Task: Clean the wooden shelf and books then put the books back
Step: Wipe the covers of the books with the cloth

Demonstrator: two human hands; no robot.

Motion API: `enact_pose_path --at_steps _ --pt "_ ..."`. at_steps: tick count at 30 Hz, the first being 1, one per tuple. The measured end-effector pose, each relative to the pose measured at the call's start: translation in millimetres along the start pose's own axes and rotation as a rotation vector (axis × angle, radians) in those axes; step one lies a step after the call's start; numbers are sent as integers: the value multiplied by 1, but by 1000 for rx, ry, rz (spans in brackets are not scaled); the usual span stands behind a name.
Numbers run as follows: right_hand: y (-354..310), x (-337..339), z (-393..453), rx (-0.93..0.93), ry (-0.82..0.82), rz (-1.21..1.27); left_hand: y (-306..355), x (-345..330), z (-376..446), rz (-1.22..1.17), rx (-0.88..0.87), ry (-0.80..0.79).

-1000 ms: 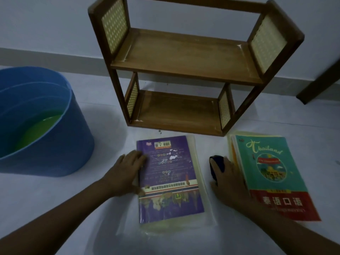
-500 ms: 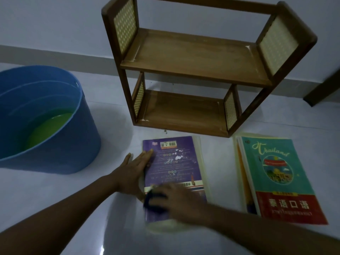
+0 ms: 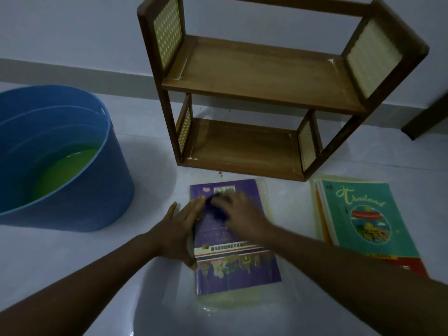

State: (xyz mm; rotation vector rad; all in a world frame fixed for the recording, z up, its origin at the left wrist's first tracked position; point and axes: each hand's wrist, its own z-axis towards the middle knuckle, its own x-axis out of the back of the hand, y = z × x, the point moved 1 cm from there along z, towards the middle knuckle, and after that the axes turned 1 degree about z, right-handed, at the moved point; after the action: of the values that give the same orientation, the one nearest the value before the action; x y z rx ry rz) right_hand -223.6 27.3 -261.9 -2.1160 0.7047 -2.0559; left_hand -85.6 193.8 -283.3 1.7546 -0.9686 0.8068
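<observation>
Right grip, seemingly cloth-holding, atop purple book

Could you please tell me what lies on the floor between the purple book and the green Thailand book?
In the head view, only bare pale floor separates the purple book from the green Thailand book; nothing rests there.

Upper centre: wooden shelf showing brown, faintly streaked boards, its side panels looking like woven cane. Left: blue tub appearing as smooth, matt plastic. Lower centre: purple book showing a glossy printed paper cover. Right: teal book lying similarly glossy. Floor reflecting light along the bottom edge, looking smooth and polished.
</observation>
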Motion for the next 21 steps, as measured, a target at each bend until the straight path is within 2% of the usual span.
enact_pose_path --at_steps 2,3,4,5,6,8,9,10,11,14,16,17,19,21 --pt "34 16 27 -377 106 22 0 -1 2 52 3 35" --pt "37 18 33 -489 134 -11 0 -1 3 67 1 53" --pt "28 13 34 -493 131 -85 0 -1 4 73 2 58" --pt "12 3 31 -404 121 -146 -1 -2 5 79 3 59" --pt "-9 -12 25 -239 102 -170 0 -1 6 93 6 61" --pt "-41 -31 4 104 -14 -93 -2 0 6 82 0 72" --pt "-39 -28 0 211 -63 -61 -3 -2 4 47 2 73" --pt "-26 -16 4 227 -60 -53 -4 -1 3 15 13 60" --pt "-8 -6 8 142 -42 -49 -6 -2 0 -8 28 36" --pt "49 17 1 -310 79 -28 -10 -4 -2 14 58 22" --pt "34 6 -23 -366 81 -50 -9 -1 -1 84 90 -14" --pt "14 -9 -42 -272 80 -82 -8 -1 0 118 109 -42" --pt "-35 -41 -84 66 40 -133 -6 1 4 171 134 -78" --pt "-62 -55 -114 350 -82 -156 -5 2 5 180 152 -104"
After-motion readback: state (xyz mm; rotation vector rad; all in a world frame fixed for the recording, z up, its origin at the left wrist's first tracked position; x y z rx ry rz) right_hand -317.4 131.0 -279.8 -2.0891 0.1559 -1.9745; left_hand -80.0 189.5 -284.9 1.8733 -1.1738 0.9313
